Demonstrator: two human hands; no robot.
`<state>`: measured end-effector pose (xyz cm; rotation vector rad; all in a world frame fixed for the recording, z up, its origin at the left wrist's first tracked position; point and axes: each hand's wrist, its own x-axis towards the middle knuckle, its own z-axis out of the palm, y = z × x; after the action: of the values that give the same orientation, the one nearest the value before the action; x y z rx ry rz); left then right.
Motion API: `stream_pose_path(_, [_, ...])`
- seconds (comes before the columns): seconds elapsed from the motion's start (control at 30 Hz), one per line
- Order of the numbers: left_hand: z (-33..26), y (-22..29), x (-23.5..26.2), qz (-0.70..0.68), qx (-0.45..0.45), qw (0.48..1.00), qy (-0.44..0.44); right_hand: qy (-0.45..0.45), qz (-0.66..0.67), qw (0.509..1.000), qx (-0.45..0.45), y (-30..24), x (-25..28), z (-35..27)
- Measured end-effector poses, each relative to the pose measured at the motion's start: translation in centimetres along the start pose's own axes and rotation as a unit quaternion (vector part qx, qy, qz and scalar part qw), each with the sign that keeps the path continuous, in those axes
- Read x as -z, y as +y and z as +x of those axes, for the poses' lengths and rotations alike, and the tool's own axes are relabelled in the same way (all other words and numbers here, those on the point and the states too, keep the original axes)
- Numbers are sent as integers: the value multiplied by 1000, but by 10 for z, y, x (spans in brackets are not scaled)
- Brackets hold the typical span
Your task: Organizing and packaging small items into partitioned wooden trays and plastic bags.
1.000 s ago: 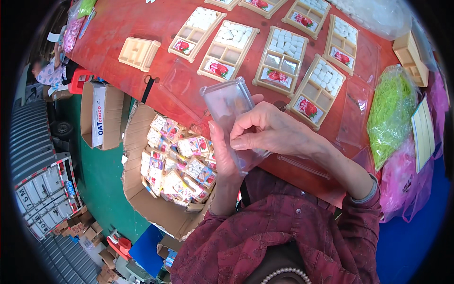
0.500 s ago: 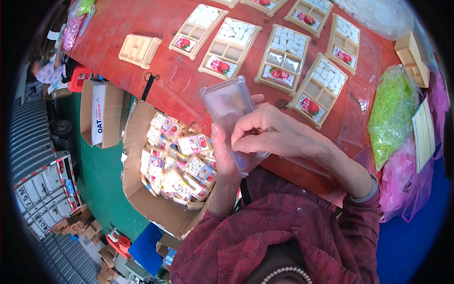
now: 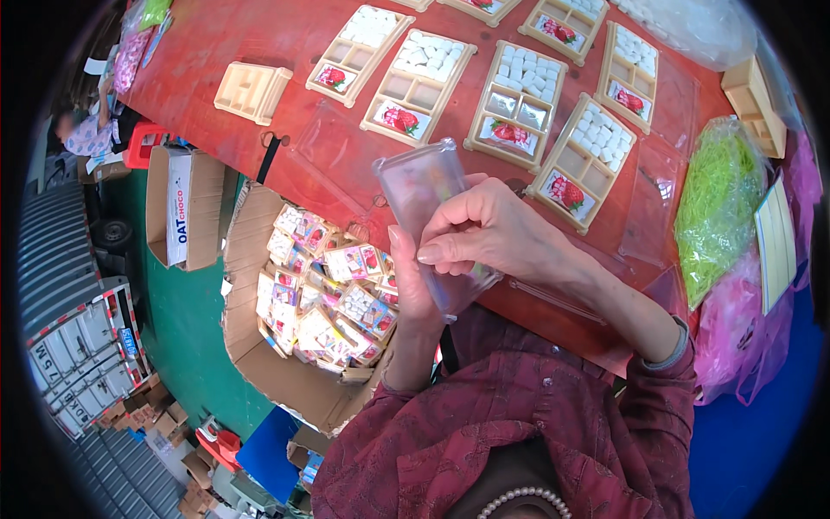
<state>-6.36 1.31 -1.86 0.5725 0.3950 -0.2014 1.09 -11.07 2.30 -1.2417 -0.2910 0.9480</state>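
Note:
My left hand (image 3: 410, 281) is closed around a clear plastic box lid (image 3: 405, 183), which I hold tilted over the table's near edge. Through the lid some blurred pink and yellow shows, but I cannot make out what it is. My right hand (image 3: 510, 235) lies across the lid, its thumb and forefinger pinched together near the lid's left side; whatever is between the fingertips is hidden. Beyond my hands stand several cream trays of white pebble-like pieces, such as this tray (image 3: 516, 104) and this nearer tray (image 3: 584, 164), each with a strawberry-picture packet.
An unfilled cream tray (image 3: 252, 92) lies at the far left of the red table (image 3: 203, 43). Below the table's edge, a cardboard box (image 3: 285, 381) holds several packed sets. Bags of green shreds (image 3: 718, 212) and pink plastic (image 3: 735, 337) sit at the right.
The lid and both hands have shifted slightly to the right. My right fingertips have moved a little left and up along the lid. The trays stay in place.

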Motion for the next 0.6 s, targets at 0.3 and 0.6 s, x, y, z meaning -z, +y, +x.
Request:
stream_pose_path(0.3, [3,-1,9,-17,14,996,-81,-21,14,1000,-2,10,5,3])
stream_pose_path(0.6, [5,-1,-17,90,-24,995,-39,-4,-66,997,45,7,-6,0])
